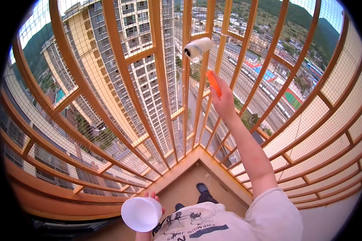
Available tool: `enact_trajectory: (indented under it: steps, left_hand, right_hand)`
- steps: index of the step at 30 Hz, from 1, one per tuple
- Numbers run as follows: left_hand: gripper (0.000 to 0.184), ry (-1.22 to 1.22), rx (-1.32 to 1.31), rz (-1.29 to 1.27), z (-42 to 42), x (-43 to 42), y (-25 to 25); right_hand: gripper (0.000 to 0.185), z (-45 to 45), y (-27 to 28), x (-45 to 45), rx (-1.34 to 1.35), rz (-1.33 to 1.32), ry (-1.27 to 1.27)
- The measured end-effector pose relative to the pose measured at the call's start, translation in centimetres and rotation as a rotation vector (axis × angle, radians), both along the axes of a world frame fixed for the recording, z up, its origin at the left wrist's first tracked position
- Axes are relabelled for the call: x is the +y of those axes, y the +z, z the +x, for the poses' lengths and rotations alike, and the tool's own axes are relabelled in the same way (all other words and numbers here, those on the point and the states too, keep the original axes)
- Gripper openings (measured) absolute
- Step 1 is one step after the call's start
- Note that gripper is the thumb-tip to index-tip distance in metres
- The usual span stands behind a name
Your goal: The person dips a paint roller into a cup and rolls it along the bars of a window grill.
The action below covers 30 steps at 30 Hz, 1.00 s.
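My right hand [223, 100] is stretched out ahead, closed round the orange handle of a paint roller [200, 47]. The roller's white sleeve is at the brown bars of the balcony grille [159, 76]; whether it touches them I cannot tell. Low in the view, near my body, my left hand [153, 197] holds a white plastic cup [140, 214], its mouth turned up towards me. The cup's inside looks white, and most of the left hand's fingers are hidden behind it.
Brown bars backed by wire mesh surround me on the left, front and right, meeting at a corner above a low ledge [199, 152]. My feet stand on the tan floor [191, 176]. Outside, far below, are tall buildings [140, 32], a road and a sports court [292, 99].
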<state>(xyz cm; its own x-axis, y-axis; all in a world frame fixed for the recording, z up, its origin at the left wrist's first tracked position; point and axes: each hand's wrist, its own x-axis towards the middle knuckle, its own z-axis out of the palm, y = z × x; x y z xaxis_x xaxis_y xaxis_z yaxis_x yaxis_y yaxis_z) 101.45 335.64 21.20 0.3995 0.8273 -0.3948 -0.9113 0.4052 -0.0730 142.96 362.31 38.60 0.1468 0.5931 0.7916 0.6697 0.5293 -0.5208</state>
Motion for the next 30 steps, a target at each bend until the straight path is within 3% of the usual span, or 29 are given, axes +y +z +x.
enact_trajectory:
  steps: [2, 5, 8, 13, 19, 25, 30]
  left_hand:
    - [0.066, 0.061, -0.137, 0.006, 0.0, -0.3, 0.0]
    - [0.065, 0.11, -0.071, 0.004, 0.5, 0.0, -0.6]
    - [0.064, 0.189, -0.075, -0.085, 1.7, 0.7, -1.1]
    - [0.066, 0.184, -0.006, -0.049, 5.9, 2.7, 1.5]
    - [0.067, 0.173, 0.033, -0.036, 10.6, 5.1, 3.4]
    - [0.066, 0.106, 0.259, 0.047, 13.6, 6.0, 4.6]
    - [0.064, 0.098, 0.267, 0.076, 14.2, 5.7, 4.4]
  right_hand:
    - [0.049, 0.2, 0.2, 1.6, -0.017, 0.004, 0.003]
    - [0.05, 0.7, -2.0, 3.9, -0.032, 0.092, -0.007]
    - [0.052, 0.9, -6.6, 3.3, -0.018, 0.05, 0.013]
    - [0.055, 2.6, -15.9, 1.2, 0.023, -0.269, 0.033]
    - [0.057, 5.4, -25.4, 0.6, -0.075, -0.202, 0.045]
    - [0.056, 5.8, -25.4, 1.2, -0.101, -0.254, 0.053]
    - [0.058, 3.5, -15.4, 2.6, -0.036, -0.144, 0.13]
